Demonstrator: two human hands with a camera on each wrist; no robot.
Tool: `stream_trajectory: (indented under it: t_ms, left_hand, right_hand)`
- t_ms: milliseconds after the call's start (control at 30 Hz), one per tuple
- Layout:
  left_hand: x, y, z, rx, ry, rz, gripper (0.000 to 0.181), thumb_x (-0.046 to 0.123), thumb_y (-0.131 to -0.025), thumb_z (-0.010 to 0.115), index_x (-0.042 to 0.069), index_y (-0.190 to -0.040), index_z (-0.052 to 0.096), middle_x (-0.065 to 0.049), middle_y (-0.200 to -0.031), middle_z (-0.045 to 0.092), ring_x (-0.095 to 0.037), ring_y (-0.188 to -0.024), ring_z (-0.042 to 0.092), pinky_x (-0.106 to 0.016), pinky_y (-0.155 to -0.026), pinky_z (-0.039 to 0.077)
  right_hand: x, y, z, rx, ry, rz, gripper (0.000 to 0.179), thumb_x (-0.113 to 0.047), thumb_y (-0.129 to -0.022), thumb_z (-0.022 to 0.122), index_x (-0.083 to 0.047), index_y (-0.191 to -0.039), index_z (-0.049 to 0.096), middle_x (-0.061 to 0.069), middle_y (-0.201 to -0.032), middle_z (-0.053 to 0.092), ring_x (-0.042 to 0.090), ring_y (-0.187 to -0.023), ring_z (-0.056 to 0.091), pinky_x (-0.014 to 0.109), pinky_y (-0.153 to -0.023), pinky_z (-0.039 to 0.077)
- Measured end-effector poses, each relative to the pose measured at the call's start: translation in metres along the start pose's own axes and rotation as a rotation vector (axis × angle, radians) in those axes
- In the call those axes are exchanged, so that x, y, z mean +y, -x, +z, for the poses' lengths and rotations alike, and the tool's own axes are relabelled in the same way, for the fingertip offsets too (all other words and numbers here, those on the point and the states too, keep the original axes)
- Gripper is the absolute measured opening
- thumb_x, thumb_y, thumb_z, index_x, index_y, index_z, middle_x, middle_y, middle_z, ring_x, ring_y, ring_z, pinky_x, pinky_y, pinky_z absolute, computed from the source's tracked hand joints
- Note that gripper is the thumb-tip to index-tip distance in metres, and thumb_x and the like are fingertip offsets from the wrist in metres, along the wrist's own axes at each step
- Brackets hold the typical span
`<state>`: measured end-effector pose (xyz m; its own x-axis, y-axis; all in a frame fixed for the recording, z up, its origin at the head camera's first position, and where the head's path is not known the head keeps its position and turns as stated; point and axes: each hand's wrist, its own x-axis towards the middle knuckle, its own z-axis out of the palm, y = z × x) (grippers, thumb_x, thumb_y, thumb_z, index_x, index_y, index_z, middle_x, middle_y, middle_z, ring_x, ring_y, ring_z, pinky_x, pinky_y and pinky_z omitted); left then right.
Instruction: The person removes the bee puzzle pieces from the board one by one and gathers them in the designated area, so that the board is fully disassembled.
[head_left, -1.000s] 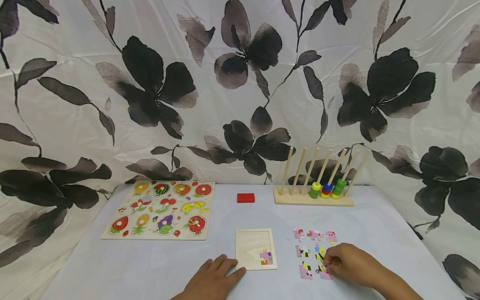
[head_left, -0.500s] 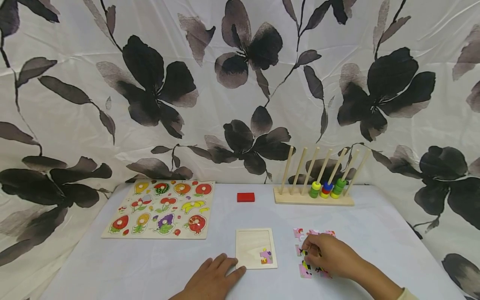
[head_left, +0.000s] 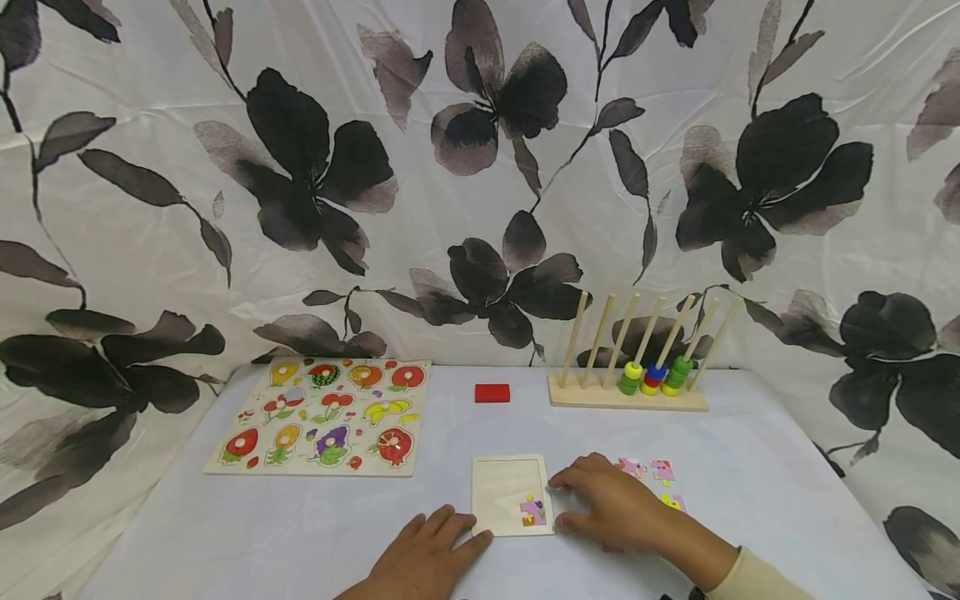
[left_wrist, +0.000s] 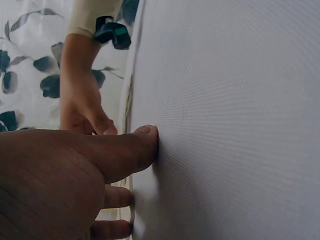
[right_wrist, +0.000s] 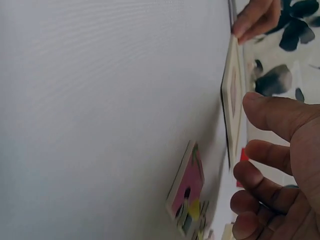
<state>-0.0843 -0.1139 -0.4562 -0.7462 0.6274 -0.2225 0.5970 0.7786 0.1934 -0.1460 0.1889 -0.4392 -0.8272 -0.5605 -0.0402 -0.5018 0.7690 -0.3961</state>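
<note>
A shallow wooden puzzle tray lies flat, with one pink jigsaw piece inside its lower right corner. My left hand rests on the table, fingers spread and tips touching the tray's lower left corner. At the tray's right edge is my right hand, thumb and fingers apart. The right wrist view shows nothing between those fingers; I cannot tell whether they touch the tray. Loose jigsaw pieces lie beyond and under the right hand, partly hidden. One pink piece shows in the right wrist view.
A fruit puzzle board lies at the back left. Behind the tray sits a red block. A wooden peg stand with coloured rings stands at the back right, before a floral curtain.
My right hand has moved left from the loose pieces to the tray's right edge, its fingers spreading from a closed pose. The left hand and the tray have stayed put.
</note>
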Motion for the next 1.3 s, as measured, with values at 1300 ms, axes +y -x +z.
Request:
stream_trajectory:
  t_ms: [1300]
  left_hand:
    - [0.000, -0.002, 0.000, -0.003, 0.000, 0.000, 0.086, 0.086, -0.081, 0.054, 0.032, -0.148, 0.053, 0.002, -0.145, 0.049, -0.028, -0.131, 0.046, -0.058, -0.103, 0.046]
  right_hand:
    - [-0.013, -0.014, 0.004, -0.054, 0.000, -0.005, 0.030, -0.034, -0.076, 0.086, -0.025, -0.097, 0.067, -0.019, -0.089, 0.055, 0.005, -0.090, 0.051, 0.032, -0.077, 0.052]
